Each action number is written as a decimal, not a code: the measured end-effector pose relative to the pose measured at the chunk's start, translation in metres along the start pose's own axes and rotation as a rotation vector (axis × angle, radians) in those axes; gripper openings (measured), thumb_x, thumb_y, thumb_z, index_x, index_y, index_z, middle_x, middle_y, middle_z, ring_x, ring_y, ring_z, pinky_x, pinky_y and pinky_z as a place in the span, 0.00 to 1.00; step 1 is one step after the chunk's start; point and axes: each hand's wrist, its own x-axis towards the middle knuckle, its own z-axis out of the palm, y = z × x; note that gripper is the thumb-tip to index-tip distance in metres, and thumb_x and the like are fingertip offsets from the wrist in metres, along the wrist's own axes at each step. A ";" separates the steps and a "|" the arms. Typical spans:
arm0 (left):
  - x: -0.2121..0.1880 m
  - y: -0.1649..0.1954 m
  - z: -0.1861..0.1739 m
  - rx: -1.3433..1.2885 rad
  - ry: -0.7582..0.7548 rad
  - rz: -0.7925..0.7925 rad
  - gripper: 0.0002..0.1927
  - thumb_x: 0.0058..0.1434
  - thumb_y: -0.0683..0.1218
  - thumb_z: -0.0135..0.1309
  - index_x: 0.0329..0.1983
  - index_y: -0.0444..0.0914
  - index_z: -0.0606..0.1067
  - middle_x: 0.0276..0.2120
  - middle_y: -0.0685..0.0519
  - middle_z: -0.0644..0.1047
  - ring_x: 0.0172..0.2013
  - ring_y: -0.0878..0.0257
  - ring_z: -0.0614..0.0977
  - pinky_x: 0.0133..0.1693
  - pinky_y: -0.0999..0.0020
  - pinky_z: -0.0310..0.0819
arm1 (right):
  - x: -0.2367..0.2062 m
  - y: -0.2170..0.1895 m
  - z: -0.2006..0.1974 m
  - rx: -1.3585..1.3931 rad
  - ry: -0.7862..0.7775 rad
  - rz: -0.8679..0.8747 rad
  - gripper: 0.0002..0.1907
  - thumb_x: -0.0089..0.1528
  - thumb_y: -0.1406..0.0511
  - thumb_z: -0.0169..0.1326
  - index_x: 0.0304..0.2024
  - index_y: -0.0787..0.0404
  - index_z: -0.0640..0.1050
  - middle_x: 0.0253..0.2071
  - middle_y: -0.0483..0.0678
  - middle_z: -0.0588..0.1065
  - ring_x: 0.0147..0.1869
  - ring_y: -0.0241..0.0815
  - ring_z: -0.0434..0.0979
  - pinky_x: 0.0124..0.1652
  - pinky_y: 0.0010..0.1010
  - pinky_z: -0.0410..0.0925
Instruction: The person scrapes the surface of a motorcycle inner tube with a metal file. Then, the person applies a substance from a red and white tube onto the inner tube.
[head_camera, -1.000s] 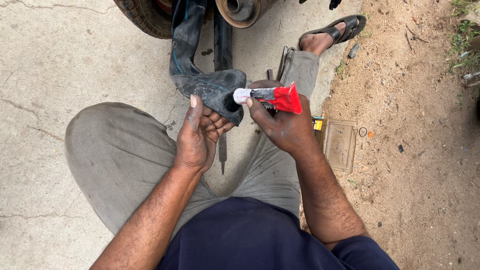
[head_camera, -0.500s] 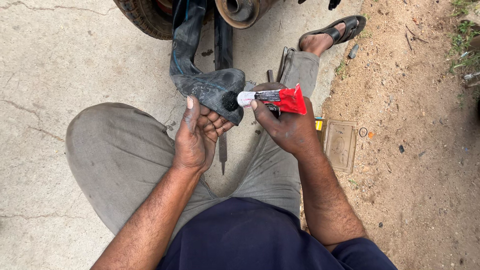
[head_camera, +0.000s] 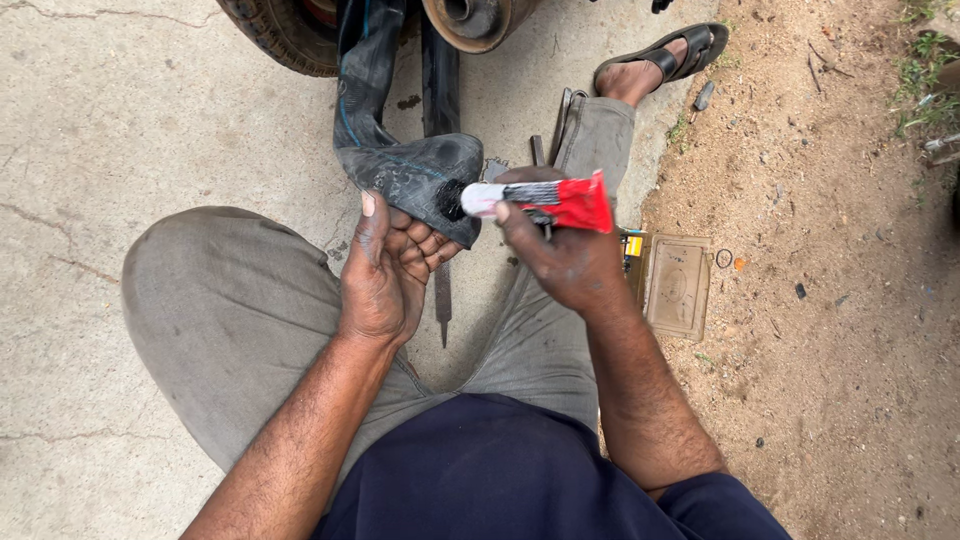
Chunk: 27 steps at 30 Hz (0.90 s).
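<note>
My left hand (head_camera: 385, 265) grips a folded stretch of black rubber inner tube (head_camera: 405, 170), which hangs down from the wheel above. My right hand (head_camera: 565, 250) holds a small red and white tube of glue (head_camera: 545, 200) sideways. Its white nozzle end touches the rubber at a dark spot on the fold. Both hands are above my knees, over the concrete.
A tyre (head_camera: 285, 35) and a rusty hub (head_camera: 475, 20) sit at the top. A flat metal tool (head_camera: 443, 300) lies on the concrete between my legs. A small brown box (head_camera: 678, 285) rests on the dirt at the right. My sandalled foot (head_camera: 660, 65) is at the upper right.
My right hand has moved the glue tube left, from just short of the rubber until its nozzle touches the fold. My left hand keeps its hold.
</note>
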 end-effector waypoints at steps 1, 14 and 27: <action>0.000 0.000 0.000 0.011 -0.010 0.008 0.31 0.71 0.69 0.35 0.43 0.38 0.72 0.37 0.48 0.78 0.51 0.56 0.82 0.64 0.44 0.73 | 0.000 0.000 0.000 0.003 0.021 0.025 0.14 0.67 0.62 0.60 0.53 0.62 0.80 0.40 0.47 0.82 0.45 0.34 0.82 0.46 0.29 0.76; -0.001 0.011 0.011 -0.025 -0.046 0.014 0.35 0.75 0.69 0.36 0.52 0.33 0.72 0.50 0.38 0.78 0.60 0.49 0.80 0.68 0.40 0.70 | 0.006 -0.017 0.003 -0.067 -0.040 0.105 0.12 0.65 0.65 0.60 0.50 0.60 0.81 0.31 0.46 0.81 0.34 0.31 0.80 0.35 0.26 0.74; 0.002 0.003 0.005 -0.006 -0.028 -0.032 0.36 0.71 0.70 0.35 0.52 0.34 0.73 0.48 0.41 0.80 0.57 0.51 0.80 0.65 0.45 0.71 | 0.007 -0.017 0.005 -0.094 0.006 -0.063 0.14 0.65 0.63 0.62 0.51 0.63 0.80 0.38 0.47 0.82 0.43 0.34 0.83 0.42 0.28 0.75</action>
